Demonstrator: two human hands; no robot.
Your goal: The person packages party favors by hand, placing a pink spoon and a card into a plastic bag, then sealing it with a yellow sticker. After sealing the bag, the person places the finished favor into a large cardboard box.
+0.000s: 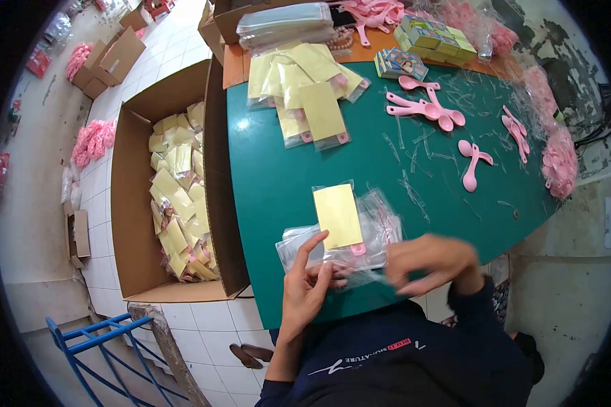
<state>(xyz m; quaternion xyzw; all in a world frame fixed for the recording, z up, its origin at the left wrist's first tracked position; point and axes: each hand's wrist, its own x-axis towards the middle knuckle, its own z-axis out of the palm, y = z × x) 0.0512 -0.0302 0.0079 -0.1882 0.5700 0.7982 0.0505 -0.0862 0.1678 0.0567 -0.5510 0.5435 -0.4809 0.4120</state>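
Note:
A yellow card [338, 216] lies over clear plastic bags [377, 220] near the front edge of the green table, with a bit of pink plastic [358, 249] at its lower end. My left hand [307, 285] is at the card's lower left, its index finger touching the card and the other fingers on the clear bags. Just right of the bags, my right hand [431, 263] is blurred by motion, with its fingers curled; what it holds, if anything, cannot be made out.
Pink spoons [428, 108] and plastic strips lie on the green table [271, 203]. Packed yellow cards [322, 112] are piled at the back, near small boxes [431, 41]. Left of the table stands a large cardboard box [159, 292] of packets; a blue metal rack [91, 342] is at lower left.

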